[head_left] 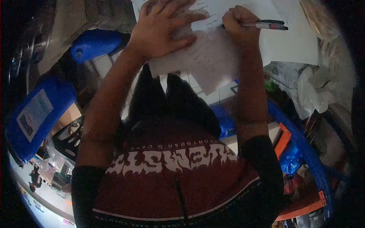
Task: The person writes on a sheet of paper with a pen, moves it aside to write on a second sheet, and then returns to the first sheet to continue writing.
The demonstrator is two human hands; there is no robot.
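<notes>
A white sheet of paper (213,57) with lines of handwriting lies at the top centre, its lower corner hanging over the surface's near edge. Flat on its left part rests my left hand (161,28), fingers spread and holding nothing. My right hand (241,24) is closed round a pen (270,26), with the writing end at the handwritten lines. The pen's dark clip and clear barrel stick out to the right of the fist. The tip itself is mostly hidden by the fingers.
Blue containers (95,45) stand at the left, one with a white label (35,115). Clear plastic bags (311,93) hang at the right, above a blue and orange frame (283,140). White floor tiles show below the paper. A person (35,178) appears far off at lower left.
</notes>
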